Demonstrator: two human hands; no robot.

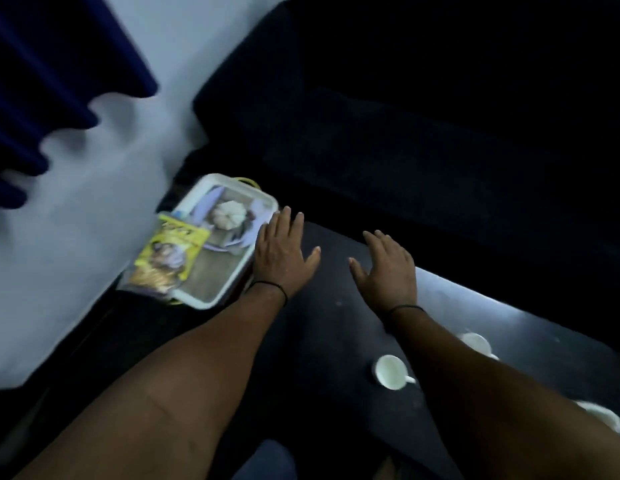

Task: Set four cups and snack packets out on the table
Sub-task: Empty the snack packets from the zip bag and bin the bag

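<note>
Our left hand (pixel 282 252) and right hand (pixel 384 265) hovered flat and empty over the dark surface (pixel 322 327), cups (pixel 391 372) behind them, a yellow packet (pixel 170 254) on the tray (pixel 211 296).

Head-worn view, steeply down, close over table (pixel 329 327)

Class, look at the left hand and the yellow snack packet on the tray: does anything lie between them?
Nothing visible does. The left hand is open at the tray's right rim; the yellow snack packet lies over the tray's left edge, with only bare tray floor between.
</note>
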